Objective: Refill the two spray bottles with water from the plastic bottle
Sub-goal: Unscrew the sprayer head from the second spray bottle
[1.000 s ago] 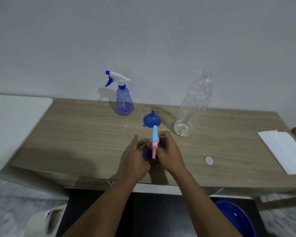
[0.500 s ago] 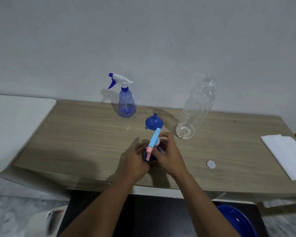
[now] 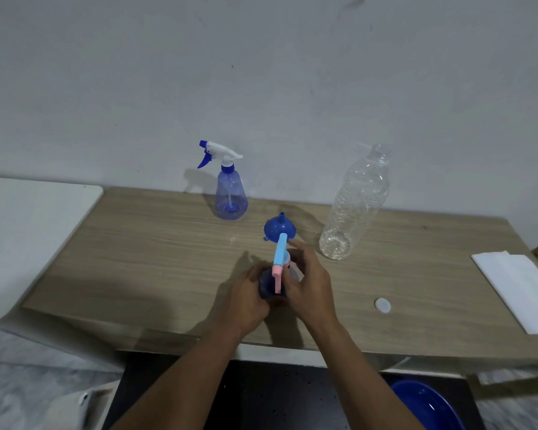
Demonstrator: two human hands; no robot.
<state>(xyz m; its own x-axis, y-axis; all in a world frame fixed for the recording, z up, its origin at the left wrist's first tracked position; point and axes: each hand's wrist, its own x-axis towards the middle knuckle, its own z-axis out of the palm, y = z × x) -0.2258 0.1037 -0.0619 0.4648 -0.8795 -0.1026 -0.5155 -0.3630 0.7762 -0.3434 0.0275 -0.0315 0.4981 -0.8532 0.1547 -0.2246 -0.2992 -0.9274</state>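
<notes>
Body: left hand [image 3: 246,302] fingers clasp spray bottle [image 3: 265,285], steadying.
Head: right hand [image 3: 311,287] fingers pinch sprayer head [image 3: 280,252], probably twisting.

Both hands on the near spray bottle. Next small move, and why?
Probably a twist of the sprayer head by the right hand while the left hand steadies the near spray bottle. The right one curls at the collar, the left grips the body. Loosening or tightening, I cannot tell: the plastic bottle stands uncapped and nearly empty, the funnel lies inverted nearby.
</notes>
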